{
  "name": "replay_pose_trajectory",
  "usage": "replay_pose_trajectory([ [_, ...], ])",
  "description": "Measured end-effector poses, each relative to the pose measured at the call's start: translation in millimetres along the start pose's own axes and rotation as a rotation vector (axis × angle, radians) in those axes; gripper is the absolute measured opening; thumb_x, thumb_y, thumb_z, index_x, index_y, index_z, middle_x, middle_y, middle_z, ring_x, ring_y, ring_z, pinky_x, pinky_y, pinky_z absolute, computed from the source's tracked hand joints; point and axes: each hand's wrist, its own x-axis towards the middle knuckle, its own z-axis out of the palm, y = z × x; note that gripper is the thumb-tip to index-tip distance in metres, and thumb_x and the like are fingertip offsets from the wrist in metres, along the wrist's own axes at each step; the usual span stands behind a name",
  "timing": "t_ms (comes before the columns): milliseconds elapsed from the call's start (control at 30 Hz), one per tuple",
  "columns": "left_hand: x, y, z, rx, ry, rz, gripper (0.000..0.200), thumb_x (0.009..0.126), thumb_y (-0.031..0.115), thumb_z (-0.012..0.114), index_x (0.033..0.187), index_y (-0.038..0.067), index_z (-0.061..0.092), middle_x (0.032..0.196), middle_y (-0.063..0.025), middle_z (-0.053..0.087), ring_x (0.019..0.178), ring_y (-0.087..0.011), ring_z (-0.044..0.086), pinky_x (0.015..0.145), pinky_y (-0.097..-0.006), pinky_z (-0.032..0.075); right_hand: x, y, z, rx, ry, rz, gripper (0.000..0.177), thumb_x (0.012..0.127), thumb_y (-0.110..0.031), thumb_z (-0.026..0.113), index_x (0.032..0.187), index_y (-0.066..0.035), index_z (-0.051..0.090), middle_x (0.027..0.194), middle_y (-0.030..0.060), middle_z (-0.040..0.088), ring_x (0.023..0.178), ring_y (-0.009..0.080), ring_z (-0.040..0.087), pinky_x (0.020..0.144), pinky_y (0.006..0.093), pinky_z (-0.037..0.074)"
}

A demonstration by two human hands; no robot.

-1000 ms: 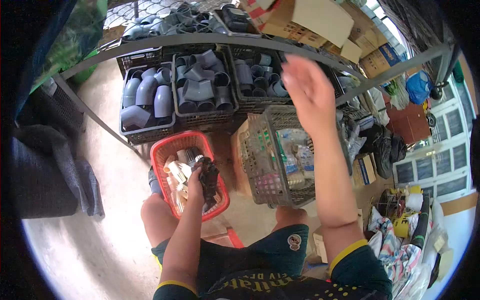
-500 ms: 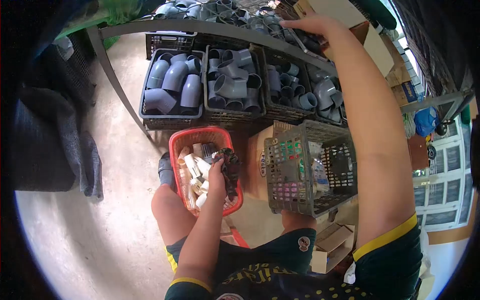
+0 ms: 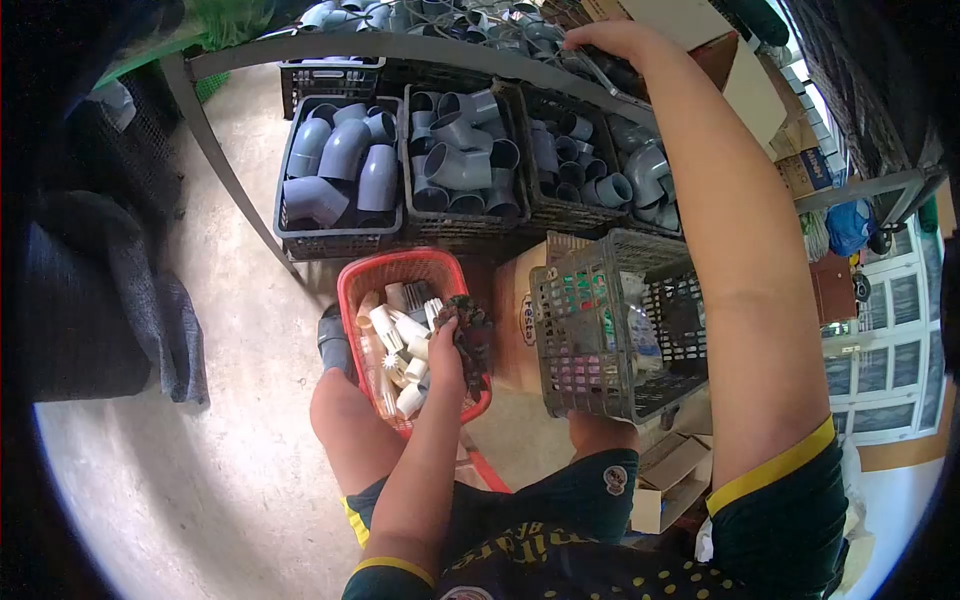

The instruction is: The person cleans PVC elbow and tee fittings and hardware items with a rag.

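My left hand [image 3: 447, 350] is closed on a dark patterned cloth [image 3: 472, 335] at the right side of a red plastic basket [image 3: 348, 285]. Inside that basket lie white plastic fittings [image 3: 385, 328], some ribbed, along with a few beige and grey pieces. My right hand [image 3: 615, 42] reaches up to the metal-framed shelf [image 3: 420, 48], fingers stretched leftward over its contents and apparently holding nothing. Close to it are grey pipe fittings [image 3: 535, 35] and an open cardboard box [image 3: 715, 55]. What lies under the right palm is hidden.
Below the shelf stand black crates [image 3: 465, 225] full of grey pipe elbows [image 3: 458, 170]. A dark crate [image 3: 575, 330] holding packaged items sits tilted right of the basket, beside a cardboard box [image 3: 515, 315]. Dark netting [image 3: 90, 290] fills the left side.
The left hand and cloth have shifted slightly right and down, baring a ribbed white fitting beside them. The right hand stays at the shelf, its fingers a little changed in pose.
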Motion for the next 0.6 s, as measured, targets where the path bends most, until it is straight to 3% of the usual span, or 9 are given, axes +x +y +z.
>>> replay_pose_trajectory([
  [133,-1.1,0.4,4.5,-0.029,-0.007,0.003,0.028,0.096,0.025,0.052,0.115,0.006,0.06,0.097,-0.0078,0.069,0.078,-0.02,0.068,0.068,-0.0346,0.057,-24.5,-9.1,5.6,-0.1,0.141,-0.057,0.064,0.063,-0.052,0.08,0.108,-0.006,0.071,0.108,0.0144,0.07,0.094,0.0252,0.066,0.082,0.0406,0.05],
  [267,2.1,0.5,2.1,-0.01,0.001,0.034,0.029,0.096,0.026,0.051,0.115,0.007,0.061,0.096,-0.008,0.069,0.077,-0.0207,0.068,0.068,-0.0347,0.056,-19.4,-10.6,-2.1,-0.056,0.045,0.055,0.073,0.063,-0.053,0.082,0.117,-0.005,0.069,0.109,0.0151,0.071,0.096,0.0257,0.067,0.083,0.0386,0.051],
  [367,8.4,-4.8,-2.9,-0.016,-0.031,0.059,0.03,0.096,0.029,0.05,0.115,0.008,0.061,0.095,-0.0085,0.071,0.078,-0.0228,0.068,0.068,-0.0368,0.056,8.7,0.6,8.3,-0.03,0.107,-0.008,0.075,0.065,-0.054,0.083,0.118,-0.004,0.068,0.107,0.0155,0.072,0.093,0.0263,0.069,0.085,0.0397,0.053],
  [600,-4.5,5.2,12.5,-0.085,0.018,0.06,0.023,0.097,0.022,0.051,0.112,0.008,0.06,0.098,-0.0073,0.067,0.083,-0.0194,0.066,0.074,-0.0337,0.054,48.9,19.5,11.9,-0.052,0.093,-0.048,0.059,0.073,-0.051,0.079,0.109,-0.004,0.072,0.102,0.0151,0.073,0.085,0.0246,0.071,0.08,0.0362,0.055],
])
